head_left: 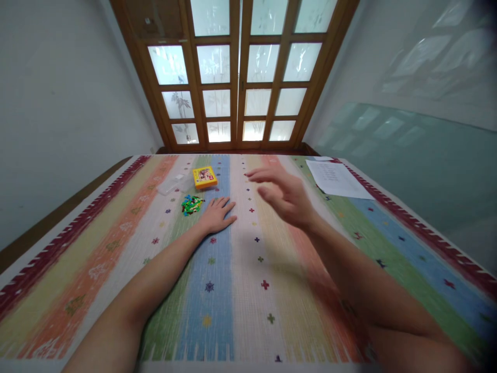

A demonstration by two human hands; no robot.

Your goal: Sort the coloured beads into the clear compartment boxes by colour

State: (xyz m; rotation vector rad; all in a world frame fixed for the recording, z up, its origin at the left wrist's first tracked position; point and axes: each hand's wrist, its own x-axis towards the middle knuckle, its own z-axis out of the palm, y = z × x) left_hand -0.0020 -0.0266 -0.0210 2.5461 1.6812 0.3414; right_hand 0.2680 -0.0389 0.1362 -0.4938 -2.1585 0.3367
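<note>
Resting your left hand [217, 215] spread just right of the loose bricks [191, 205] on the tablecloth [248, 305], you hold your right hand [288, 196] raised, loosely spread. This looks like positioning, nothing gripped; lifting bricks would call for a pinch.

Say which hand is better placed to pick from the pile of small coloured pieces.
Probably the left hand: it rests palm down on the striped tablecloth, just beside the pile of small coloured pieces. The right hand is raised above the cloth, farther from them.
</note>
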